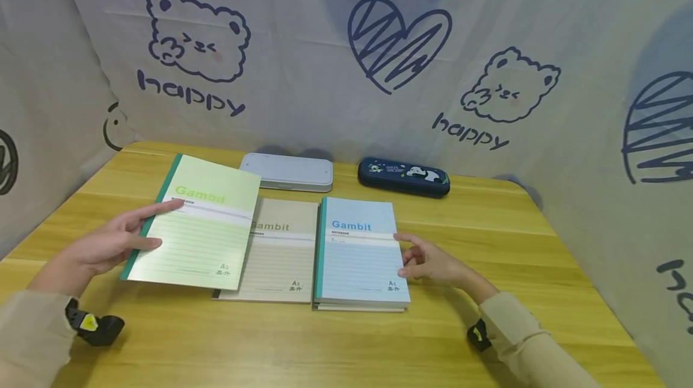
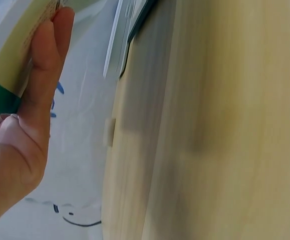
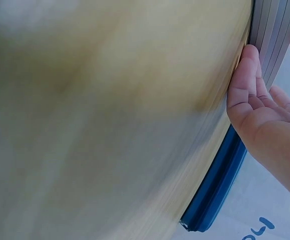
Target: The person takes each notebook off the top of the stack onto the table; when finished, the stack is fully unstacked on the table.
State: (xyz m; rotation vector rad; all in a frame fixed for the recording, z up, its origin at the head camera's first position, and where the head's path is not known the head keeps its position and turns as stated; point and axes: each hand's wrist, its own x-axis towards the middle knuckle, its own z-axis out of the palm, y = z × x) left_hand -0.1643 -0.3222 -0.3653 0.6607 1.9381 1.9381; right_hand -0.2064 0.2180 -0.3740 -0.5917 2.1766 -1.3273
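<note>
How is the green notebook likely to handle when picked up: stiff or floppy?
Probably fairly stiff: the green notebook, held at one side, shows little sag. Likely light, since only the left hand holds it. Possibly slightly slippery, given its sheen.

Left grip holds green notebook, right grip apparently touching blue notebook.

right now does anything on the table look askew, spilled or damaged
Nothing looks spilled or damaged. The green notebook is the odd one: the left hand holds it at a slant, partly covering the beige notebook, while the blue notebook lies straighter.
</note>
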